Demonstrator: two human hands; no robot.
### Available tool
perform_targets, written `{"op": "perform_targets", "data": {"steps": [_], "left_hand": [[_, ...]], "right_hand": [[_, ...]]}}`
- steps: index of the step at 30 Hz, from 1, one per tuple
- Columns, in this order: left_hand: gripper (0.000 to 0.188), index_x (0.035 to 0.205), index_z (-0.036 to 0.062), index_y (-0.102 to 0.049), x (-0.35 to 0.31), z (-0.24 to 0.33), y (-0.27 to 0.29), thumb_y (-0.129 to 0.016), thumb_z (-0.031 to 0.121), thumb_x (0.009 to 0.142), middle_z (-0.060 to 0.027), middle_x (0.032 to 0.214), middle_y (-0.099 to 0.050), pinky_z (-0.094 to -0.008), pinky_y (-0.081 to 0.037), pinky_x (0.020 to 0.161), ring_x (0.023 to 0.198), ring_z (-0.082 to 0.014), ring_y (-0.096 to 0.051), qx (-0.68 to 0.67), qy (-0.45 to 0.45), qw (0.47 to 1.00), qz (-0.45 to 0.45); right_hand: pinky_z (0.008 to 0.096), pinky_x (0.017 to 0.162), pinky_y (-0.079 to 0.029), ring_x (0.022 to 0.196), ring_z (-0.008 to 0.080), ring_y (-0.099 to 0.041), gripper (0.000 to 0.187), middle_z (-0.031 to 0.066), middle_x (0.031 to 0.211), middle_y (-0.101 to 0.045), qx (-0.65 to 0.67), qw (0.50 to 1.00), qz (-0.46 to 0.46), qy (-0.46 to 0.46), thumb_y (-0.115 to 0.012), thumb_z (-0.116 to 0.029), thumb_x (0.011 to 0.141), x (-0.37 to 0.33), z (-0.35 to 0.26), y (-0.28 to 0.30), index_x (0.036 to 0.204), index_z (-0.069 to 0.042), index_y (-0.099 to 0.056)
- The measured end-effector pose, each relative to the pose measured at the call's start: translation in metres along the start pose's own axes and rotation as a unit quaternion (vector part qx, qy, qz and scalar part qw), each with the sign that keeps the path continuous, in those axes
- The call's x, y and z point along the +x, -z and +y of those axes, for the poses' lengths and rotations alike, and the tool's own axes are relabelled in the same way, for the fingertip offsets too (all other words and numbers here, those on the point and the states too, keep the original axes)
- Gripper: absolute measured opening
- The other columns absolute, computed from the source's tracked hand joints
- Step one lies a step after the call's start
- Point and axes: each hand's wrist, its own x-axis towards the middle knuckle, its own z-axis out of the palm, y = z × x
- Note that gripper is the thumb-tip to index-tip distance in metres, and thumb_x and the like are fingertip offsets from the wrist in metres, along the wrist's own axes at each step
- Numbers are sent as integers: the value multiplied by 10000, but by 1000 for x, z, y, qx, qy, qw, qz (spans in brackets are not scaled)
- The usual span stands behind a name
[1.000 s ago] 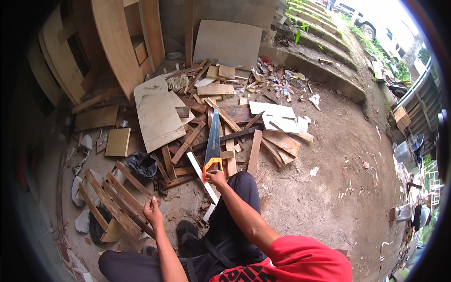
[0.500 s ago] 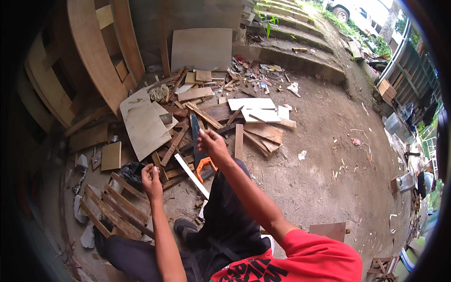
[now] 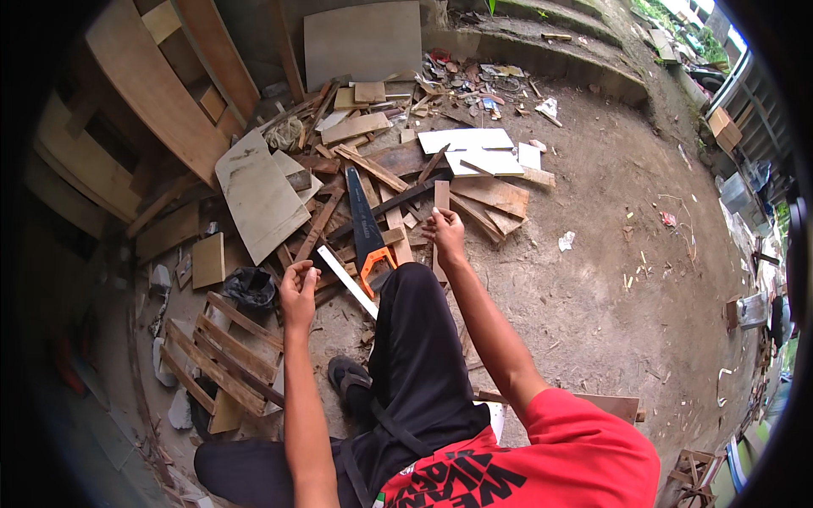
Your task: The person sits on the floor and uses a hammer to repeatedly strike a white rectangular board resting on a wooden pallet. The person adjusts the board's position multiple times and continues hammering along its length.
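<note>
Saw (image 3: 366, 227): lies on the scrap pile just ahead of the raised knee — dark blade, orange handle.
Long axis: runs away from the person; the handle end is nearest the knee, the blade tip points up and slightly left into the pile.
Right hand (image 3: 445, 233): out over the pile to the right of the saw, fingers curled at the near end of a narrow upright-lying strip (image 3: 440, 199). Whether it pinches the strip or only touches it, I cannot tell.
Left hand (image 3: 298, 292): held loosely half-closed in the air, holding nothing, left of and nearer than the handle.
Saw from the hands: between the two — the handle sits near both, slightly closer to the right.
White slat (image 3: 347, 281): slants just beside the handle, on its left.
</note>
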Motion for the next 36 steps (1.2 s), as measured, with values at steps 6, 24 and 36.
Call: {"op": "perform_targets", "data": {"steps": [6, 24, 36], "left_hand": [[241, 1177, -2, -599, 10, 2, -12, -603, 156, 995, -55, 1028, -673, -253, -495, 833, 927, -115, -621, 39, 55, 998, -15], [212, 1165, 43, -609, -6, -70, 53, -571, 188, 1015, -34, 1013, -680, -256, -497, 760, 925, -115, -630, 103, 211, 971, 42], [197, 1131, 8, -632, 79, -56, 9, -579, 150, 1005, -49, 978, -687, -261, -512, 746, 884, -110, -634, 191, 226, 954, -48]], "right_hand": [[436, 990, -476, 1144, 385, -594, 661, 269, 1225, -594, -433, 895, 104, 35, -729, -378, 855, 80, 50, 101, 1275, 60, -468], [520, 1214, -151, 1492, 443, -173, 959, 308, 1592, -187, -805, 583, 77, 78, -485, -639, 934, 227, 63, 221, 1551, 20, -160], [454, 1238, -102, 1522, 280, -172, 736, 128, 1637, -222, -789, 569, 86, 217, -354, -611, 994, 274, 84, 227, 1567, -154, -288]]}}
